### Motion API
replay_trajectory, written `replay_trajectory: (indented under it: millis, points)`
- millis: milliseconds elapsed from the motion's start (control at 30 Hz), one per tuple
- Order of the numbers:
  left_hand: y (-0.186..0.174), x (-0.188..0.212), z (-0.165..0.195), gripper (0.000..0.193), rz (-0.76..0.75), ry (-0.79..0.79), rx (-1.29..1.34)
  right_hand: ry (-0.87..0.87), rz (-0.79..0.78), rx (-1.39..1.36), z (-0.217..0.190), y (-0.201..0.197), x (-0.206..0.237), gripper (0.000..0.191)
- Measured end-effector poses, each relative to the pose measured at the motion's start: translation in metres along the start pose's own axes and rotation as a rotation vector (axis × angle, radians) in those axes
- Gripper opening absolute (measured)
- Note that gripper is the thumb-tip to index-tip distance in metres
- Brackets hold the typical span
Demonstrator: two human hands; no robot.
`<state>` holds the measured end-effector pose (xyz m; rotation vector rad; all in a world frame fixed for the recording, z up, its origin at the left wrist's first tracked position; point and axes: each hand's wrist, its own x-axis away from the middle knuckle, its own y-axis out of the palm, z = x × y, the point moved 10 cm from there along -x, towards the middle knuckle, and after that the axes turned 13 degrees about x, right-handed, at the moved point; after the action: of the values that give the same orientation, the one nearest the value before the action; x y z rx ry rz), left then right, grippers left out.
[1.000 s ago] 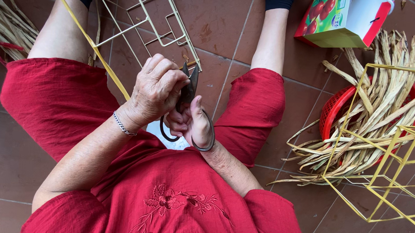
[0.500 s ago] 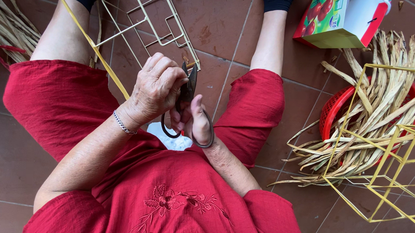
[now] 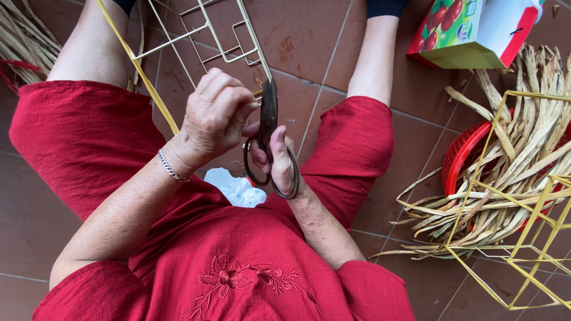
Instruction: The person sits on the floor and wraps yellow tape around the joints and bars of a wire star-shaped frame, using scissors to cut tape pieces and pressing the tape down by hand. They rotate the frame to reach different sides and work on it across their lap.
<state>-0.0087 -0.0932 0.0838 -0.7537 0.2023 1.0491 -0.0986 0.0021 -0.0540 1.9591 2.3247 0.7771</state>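
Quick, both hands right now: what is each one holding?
Left hand: closed, pinching something small at the scissors' blades; a yellow strip runs to it.
Right hand: closed on the dark scissors, fingers through the loops.

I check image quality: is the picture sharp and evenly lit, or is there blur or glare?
Head view: soft, even light, no glare; the scissors and both hands, left and right, look sharp; only faint shadows on the floor tiles.

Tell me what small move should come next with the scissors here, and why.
Probably close the dark metal scissors to snip. The right hand has fingers through their loops, with the blades pointing up towards the left hand, which pinches something small at the blade tips beside the long yellow strip. What exactly sits between the blades is hidden, so easing them shut slowly seems wise.
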Motion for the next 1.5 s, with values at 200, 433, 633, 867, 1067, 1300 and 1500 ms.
replay_trajectory:
  millis: [200,433,633,867,1067,1300,1500]
  points:
    - [-0.018,0.024,-0.045,0.014,0.224,-0.353,0.327,-0.462,0.256,0.167,-0.035,-0.029,0.020,0.044]
    - [-0.082,0.035,-0.029,0.016,0.400,-0.319,0.171,0.099,0.680,0.385,0.083,-0.143,-0.033,0.050]
    - [-0.112,0.020,0.029,0.041,0.223,-0.119,-0.576,0.379,0.705,1.059,0.096,-0.151,-0.055,0.068]
    - [0.008,0.005,0.010,0.040,-0.078,-0.120,-0.101,0.728,0.660,1.038,0.093,-0.146,-0.049,0.056]
    - [0.027,0.006,-0.022,0.019,-0.017,-0.253,0.132,0.775,0.635,1.040,0.095,-0.151,-0.051,0.067]
    - [0.032,0.011,-0.054,0.016,-0.011,-0.570,0.475,0.807,0.549,1.078,0.096,-0.149,-0.053,0.045]
    - [0.037,0.019,-0.071,0.011,0.037,-0.676,0.507,0.248,0.608,0.719,0.051,-0.124,-0.053,0.030]
